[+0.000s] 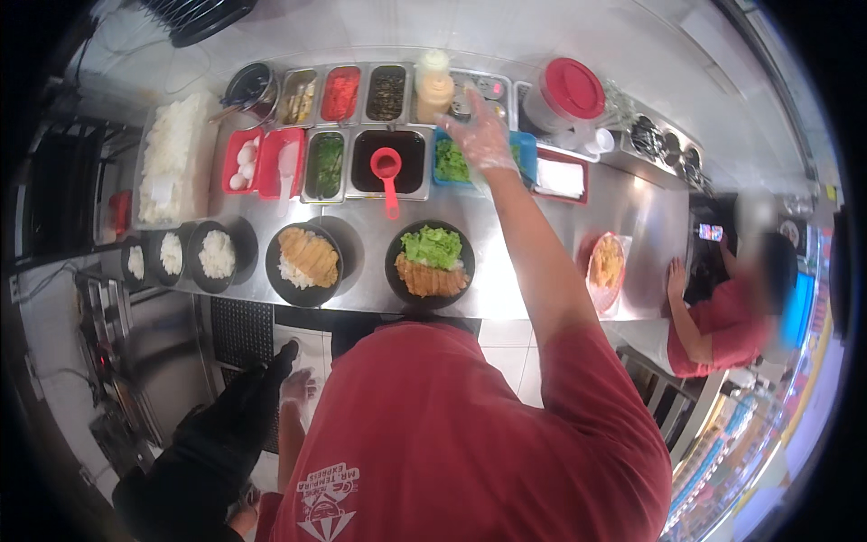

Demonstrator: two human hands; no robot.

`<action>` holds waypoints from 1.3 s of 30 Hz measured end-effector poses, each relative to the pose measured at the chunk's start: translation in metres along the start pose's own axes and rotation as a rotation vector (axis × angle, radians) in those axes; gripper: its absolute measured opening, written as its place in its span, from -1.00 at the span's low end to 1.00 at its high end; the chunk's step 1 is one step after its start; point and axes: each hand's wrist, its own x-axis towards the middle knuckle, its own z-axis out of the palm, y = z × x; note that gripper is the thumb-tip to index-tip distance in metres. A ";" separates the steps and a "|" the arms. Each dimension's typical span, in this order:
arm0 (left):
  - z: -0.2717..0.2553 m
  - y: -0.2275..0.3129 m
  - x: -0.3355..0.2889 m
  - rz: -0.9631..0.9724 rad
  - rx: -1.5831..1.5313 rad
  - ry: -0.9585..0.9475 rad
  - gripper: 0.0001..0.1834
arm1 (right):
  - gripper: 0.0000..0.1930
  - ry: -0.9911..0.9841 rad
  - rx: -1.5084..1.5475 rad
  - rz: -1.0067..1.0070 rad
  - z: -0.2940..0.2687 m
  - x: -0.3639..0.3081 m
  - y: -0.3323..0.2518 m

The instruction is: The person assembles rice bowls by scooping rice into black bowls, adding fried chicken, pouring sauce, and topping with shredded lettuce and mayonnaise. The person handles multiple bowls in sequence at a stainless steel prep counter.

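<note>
My right hand (480, 140), in a clear plastic glove, reaches over the counter with fingers spread and nothing in it. Its fingertips are beside a squeeze bottle (434, 88) of pale sauce; contact is unclear. Below the palm is a blue tub of chopped lettuce (450, 163). Low at my left side hangs my gloved left hand (298, 387), fingers apart, holding nothing I can see. A black bowl (440, 303) near me holds lettuce, rice and sliced breaded cutlet (432, 278). Left of it, another bowl has cutlet (310, 256) over rice.
Several rice bowls (217, 256) line the left, below a rice container (172, 158). A red ladle (386, 167) rests over the dark sauce pan (414, 147). A red-lidded container (567, 90) stands back right. A co-worker (727, 316) is at right; a black-clothed person (203, 452) at lower left.
</note>
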 end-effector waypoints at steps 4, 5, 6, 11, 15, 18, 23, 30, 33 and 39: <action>-0.005 -0.092 -0.026 0.208 0.138 -0.030 -0.60 | -0.12 -0.035 -0.006 0.142 0.054 0.049 -0.027; -0.004 -0.107 -0.033 0.157 0.078 -0.027 -0.61 | -0.14 -0.007 -0.017 0.163 0.062 0.053 -0.028; -0.004 -0.120 -0.040 0.107 0.023 -0.020 -0.62 | -0.15 0.025 -0.029 0.188 0.067 0.054 -0.027; -0.019 -0.194 -0.039 -0.025 0.253 -0.112 -0.63 | -0.18 0.168 0.142 0.187 0.063 0.059 -0.019; -0.018 -0.206 -0.016 0.074 0.700 -0.176 -0.64 | -0.20 0.380 0.272 -0.077 0.017 0.040 -0.038; -0.043 -0.157 0.029 0.520 0.759 -0.136 -0.64 | -0.36 0.403 0.424 -0.227 -0.109 -0.005 -0.070; -0.039 -0.030 0.060 -0.045 0.037 -0.104 -0.64 | -0.24 0.156 1.202 -0.311 -0.183 -0.083 -0.110; -0.046 0.070 0.064 0.109 0.164 -0.152 -0.56 | -0.21 -0.497 0.730 0.274 -0.153 -0.161 -0.022; -0.061 0.059 0.079 0.078 0.136 -0.177 -0.56 | -0.33 -0.713 0.426 0.416 -0.136 -0.185 -0.040; -0.081 0.027 0.080 -0.053 0.057 -0.172 -0.76 | -0.44 -0.975 -0.352 0.439 -0.098 -0.207 -0.026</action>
